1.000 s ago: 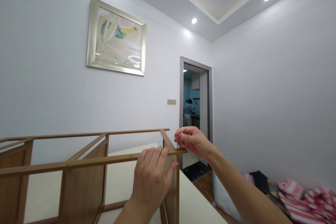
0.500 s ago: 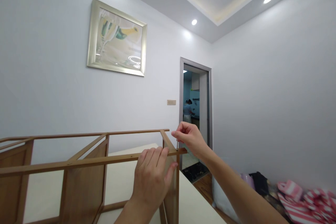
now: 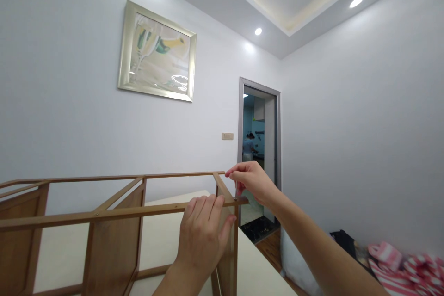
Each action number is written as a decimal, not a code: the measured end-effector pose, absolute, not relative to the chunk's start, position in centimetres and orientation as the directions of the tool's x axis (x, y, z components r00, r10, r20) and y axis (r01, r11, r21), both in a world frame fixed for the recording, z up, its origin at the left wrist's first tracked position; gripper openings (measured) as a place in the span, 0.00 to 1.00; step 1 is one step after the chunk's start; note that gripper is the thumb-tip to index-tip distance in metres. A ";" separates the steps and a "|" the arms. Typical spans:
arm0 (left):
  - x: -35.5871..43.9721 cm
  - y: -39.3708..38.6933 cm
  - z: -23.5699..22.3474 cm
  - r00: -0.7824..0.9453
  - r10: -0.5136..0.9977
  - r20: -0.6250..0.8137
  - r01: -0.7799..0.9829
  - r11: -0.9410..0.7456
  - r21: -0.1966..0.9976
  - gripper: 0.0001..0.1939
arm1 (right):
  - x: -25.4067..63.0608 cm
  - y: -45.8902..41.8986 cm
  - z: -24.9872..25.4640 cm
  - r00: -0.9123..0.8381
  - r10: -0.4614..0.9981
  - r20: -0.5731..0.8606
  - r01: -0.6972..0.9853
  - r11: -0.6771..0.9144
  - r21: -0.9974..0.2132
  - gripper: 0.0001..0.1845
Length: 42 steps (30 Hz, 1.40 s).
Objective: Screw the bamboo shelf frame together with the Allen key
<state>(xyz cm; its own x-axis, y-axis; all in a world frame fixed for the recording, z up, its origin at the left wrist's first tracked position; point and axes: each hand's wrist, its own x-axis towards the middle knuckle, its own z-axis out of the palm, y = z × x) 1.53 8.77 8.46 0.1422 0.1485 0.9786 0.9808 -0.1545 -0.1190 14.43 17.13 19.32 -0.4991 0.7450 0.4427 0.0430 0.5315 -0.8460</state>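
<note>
A brown wooden shelf frame [image 3: 149,212] lies on its side, with several panels set between its long rails. My left hand [image 3: 203,229] is wrapped over the near rail close to its right end, fingers on top and thumb against the end panel. Just right of it, my right hand [image 3: 251,179] pinches a thin metal rod, apparently a hex key [image 3: 236,190]. The rod stands upright, its lower tip at a screw spot on top of the rail's end. Its upper part is hidden by my fingers.
The frame rests on a cream tabletop [image 3: 256,268]. Beyond the table's right edge are a whitish bag [image 3: 294,259] and pink-and-white striped cloth [image 3: 391,273]. A doorway [image 3: 239,125] stands behind, with a person [image 3: 247,147] in the room beyond. A framed picture [image 3: 123,46] hangs on the wall.
My right hand's fingers have turned around the metal rod, with the pointing finger now stretched further left. My left hand keeps its hold on the rail. The view has shifted slightly.
</note>
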 end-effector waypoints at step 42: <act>1.6 8.7 8.5 0.129 0.161 0.979 0.981 -0.165 -0.102 0.13 | 14.5 15.4 14.8 -0.099 0.445 0.890 0.234 0.880 -0.414 0.12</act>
<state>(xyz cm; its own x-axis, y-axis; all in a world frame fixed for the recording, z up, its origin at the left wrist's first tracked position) 1.56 8.70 8.48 0.1288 0.1610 0.9785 0.9810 -0.1648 -0.1020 14.50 15.38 14.82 -0.0994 0.4449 0.8900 0.2344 0.8798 -0.4136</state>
